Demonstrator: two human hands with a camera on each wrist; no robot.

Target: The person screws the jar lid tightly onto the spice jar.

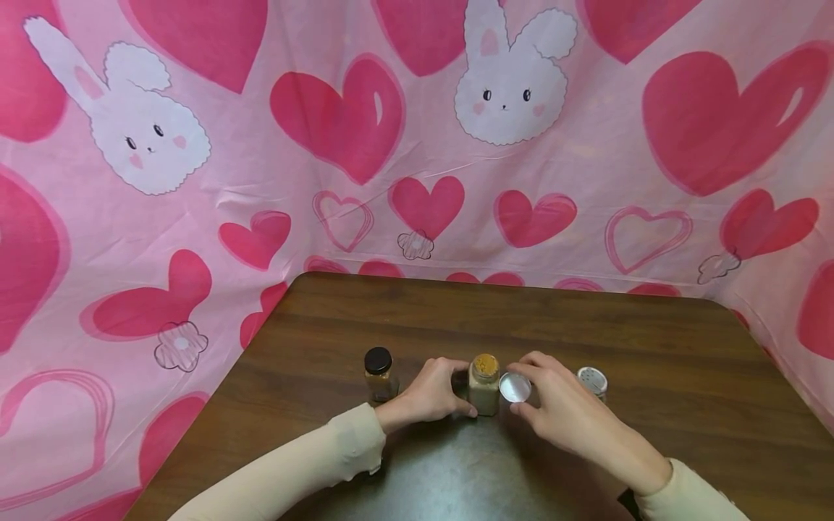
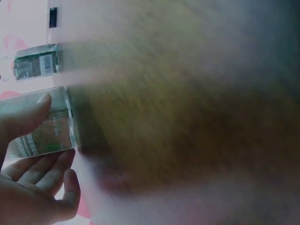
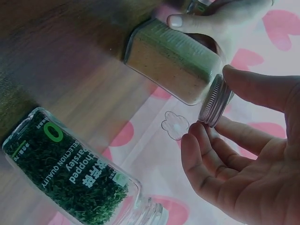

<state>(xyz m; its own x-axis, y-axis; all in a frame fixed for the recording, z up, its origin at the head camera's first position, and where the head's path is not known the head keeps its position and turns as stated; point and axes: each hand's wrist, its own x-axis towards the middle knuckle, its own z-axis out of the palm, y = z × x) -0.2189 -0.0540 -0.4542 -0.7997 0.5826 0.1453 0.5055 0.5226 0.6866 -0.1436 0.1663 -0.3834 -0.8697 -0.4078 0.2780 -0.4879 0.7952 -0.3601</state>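
Note:
Between both hands stands a square glass spice jar point(image 1: 483, 396), uncapped, with yellowish-brown powder showing at its mouth. My left hand point(image 1: 430, 391) holds this jar by its sides, thumb on one face and fingers on the other, as the left wrist view also shows. Just right of the jar's neck, my right hand point(image 1: 563, 405) pinches a round silver screw lid point(image 1: 515, 388) between thumb and fingers. The lid is tilted, its pale inside facing up toward the head camera. In the right wrist view its ridged metal rim point(image 3: 214, 101) shows beside the jar's top.
A black-capped spice jar point(image 1: 379, 375) stands left of my left hand. Behind my right hand is a jar with a perforated shaker top point(image 1: 592, 379); its label reads chopped parsley point(image 3: 70, 168). The brown wooden table point(image 1: 391, 311) ends at a pink heart-patterned cloth point(image 1: 430, 137).

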